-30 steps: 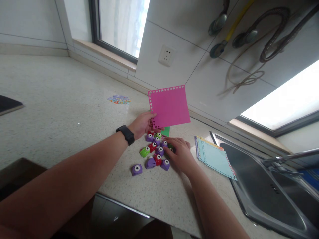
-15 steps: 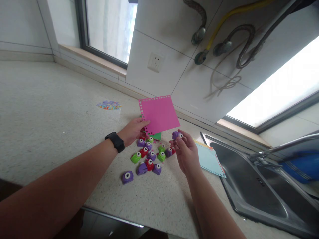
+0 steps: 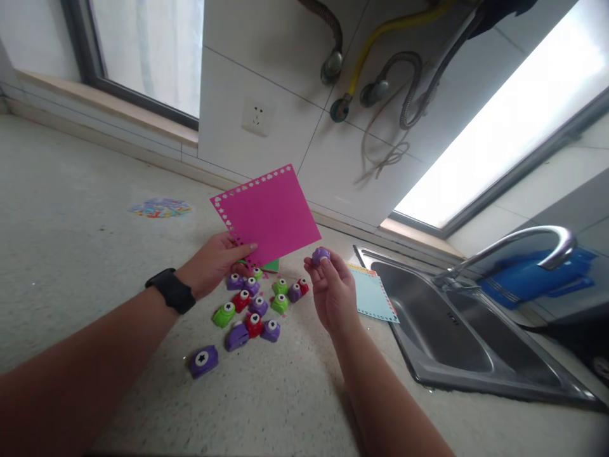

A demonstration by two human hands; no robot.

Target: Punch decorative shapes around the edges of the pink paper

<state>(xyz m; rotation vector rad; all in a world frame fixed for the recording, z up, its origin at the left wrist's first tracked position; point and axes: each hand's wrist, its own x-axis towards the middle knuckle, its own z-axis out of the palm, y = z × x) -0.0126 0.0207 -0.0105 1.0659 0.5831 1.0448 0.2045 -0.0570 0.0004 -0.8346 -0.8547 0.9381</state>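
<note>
up off the counter, right hand (image 3: 332, 289) grip clamps purple punch (image 3: 320, 255); left hand (image 3: 212, 265) grip pinches pink paper (image 3: 267, 214).

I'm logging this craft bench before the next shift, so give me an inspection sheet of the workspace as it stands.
Surface: speckled stone countertop, running to a steel sink on the right.
Job's things: pink sheet with punched edges, held off the counter; purple punch raised in fingertips; more small punches in purple, green and red grouped on the counter, one purple punch apart.
Clutter: pale blue sheet by the sink; coloured paper bits far left.
Grippers: left hand pinches the pink sheet's corner; right hand grips the purple punch.
Cables: hoses and a cord hang on the tiled wall.
Surroundings: wall socket, windows, tap.
</note>
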